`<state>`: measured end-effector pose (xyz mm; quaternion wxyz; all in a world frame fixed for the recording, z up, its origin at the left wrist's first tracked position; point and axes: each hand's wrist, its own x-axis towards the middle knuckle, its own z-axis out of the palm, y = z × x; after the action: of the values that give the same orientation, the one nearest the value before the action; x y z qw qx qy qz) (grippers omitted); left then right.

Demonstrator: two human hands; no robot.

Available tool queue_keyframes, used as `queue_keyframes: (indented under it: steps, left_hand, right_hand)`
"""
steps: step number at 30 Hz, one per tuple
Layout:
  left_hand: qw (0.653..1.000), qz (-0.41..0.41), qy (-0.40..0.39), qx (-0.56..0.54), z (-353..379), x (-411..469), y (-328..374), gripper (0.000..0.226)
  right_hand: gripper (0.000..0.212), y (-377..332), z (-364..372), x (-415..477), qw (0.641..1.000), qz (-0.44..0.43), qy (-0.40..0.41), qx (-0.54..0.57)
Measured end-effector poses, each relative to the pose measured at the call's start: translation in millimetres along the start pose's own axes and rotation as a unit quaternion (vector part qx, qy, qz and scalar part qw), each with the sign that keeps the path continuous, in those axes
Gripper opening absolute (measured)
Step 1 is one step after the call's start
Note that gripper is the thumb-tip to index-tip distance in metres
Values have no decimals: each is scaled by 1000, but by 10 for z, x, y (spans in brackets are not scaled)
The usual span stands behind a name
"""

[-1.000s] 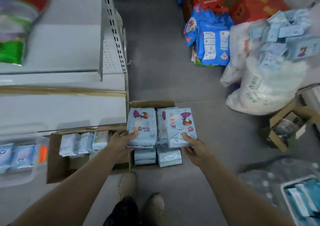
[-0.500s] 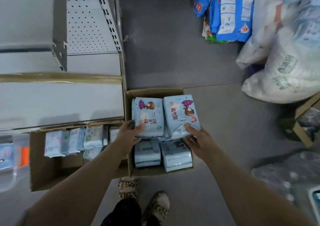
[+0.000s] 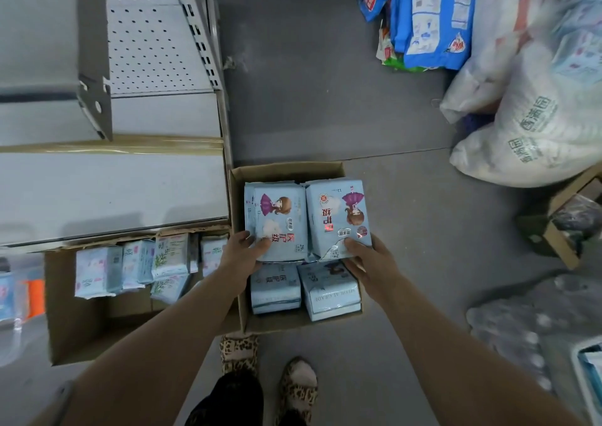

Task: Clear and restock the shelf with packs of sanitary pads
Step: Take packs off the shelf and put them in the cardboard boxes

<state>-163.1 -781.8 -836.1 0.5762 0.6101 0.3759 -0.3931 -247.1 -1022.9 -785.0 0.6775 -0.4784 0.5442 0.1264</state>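
Over an open cardboard box on the floor I hold two stacks of light blue sanitary pad packs. My left hand grips the left stack by its near edge, thumb on top. My right hand grips the right stack the same way. Below them, more blue packs lie inside the box. The grey metal shelf stands to the left, bare on the boards I can see.
A second cardboard box with several pale pad packs sits under the shelf at left. Big white sacks and blue packages lie on the grey floor at right. Another carton stands at right. My feet in leopard slippers are just behind the box.
The view has tilted down and moved closer to the box. Both hands keep their grip on the two stacks, which sit lower and nearer the box than before.
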Motion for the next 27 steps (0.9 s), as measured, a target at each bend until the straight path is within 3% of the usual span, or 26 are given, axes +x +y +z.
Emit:
queue_keyframes:
  steps: [6,10,13,15,16,18,19,21,23,27]
  left_hand:
    - [984,49,59,160,-43,-165,135,62]
    - [980,89,57,168,-86,-571,386,58]
    - [982,115,71,132,-103,-1076,629,38]
    - [980,139,80,115,-109,-1444,797,50]
    - [978,157,79,114,-129,-1618,875,56]
    - [973,191,78,107,-192,-1973,1043,63]
    - [970,206,77,103,-222,-2164,1136,67]
    - [966,232,72,89,-291,-2601,1329,73]
    - [957,266,69,88,-378,-3054,1528,77]
    - [921,353,103,129,-627,-4069,1904,76]
  right_hand:
    - [24,-154,74,-281,996,15,32,-78]
    - [46,-396,133,-574,986,-14,71,-149]
    - [56,-627,184,-816,976,-27,58,-210]
    - [29,-847,279,-1095,968,-50,35,-244]
    - [30,-930,277,-1172,964,-68,22,-257]
    - [60,-1141,332,-1452,954,-97,5,-283]
    - [58,-1248,383,-1614,949,-117,0,-292]
    - [49,-1489,495,-2162,935,-170,-6,-311]
    - [60,-1725,587,-2687,918,-223,-3,-329]
    - [65,-2121,701,-3700,843,-329,-39,-423]
